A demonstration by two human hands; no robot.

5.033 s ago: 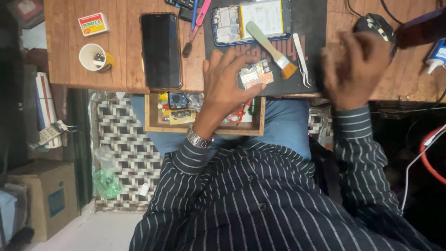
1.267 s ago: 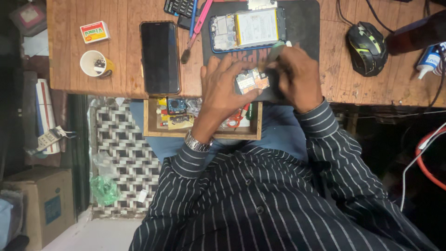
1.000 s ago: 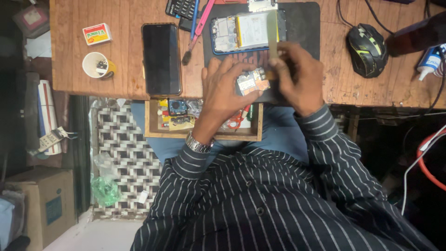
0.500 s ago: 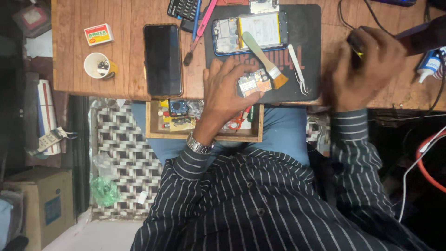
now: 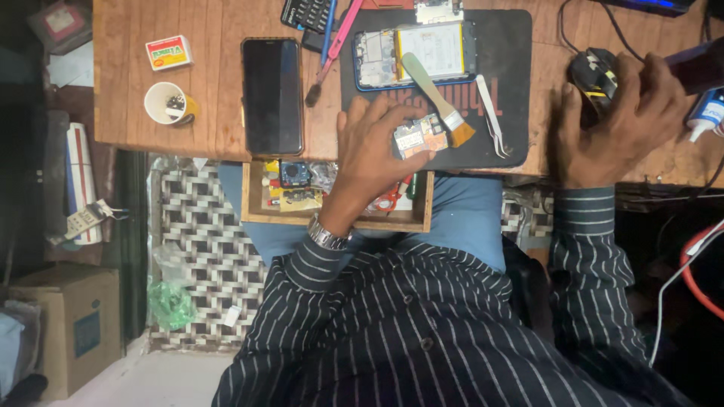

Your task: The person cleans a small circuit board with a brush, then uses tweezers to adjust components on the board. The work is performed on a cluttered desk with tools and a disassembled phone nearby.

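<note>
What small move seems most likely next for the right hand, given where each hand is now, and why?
Probably the right hand comes back from the computer mouse to the brush on the black mat. The left hand holds a small circuit board beside the bristles, and the opened phone lies just above, so work there looks unfinished.

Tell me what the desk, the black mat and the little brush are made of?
The desk looks like wood: brown, with grain lines and a worn, dull finish. The black mat seems to be rubber or silicone: flat, matte and soft-looking, though that is a guess. The brush lying on it appears to have a pale plastic handle, a shiny metal band and orange-tan bristles.
</note>
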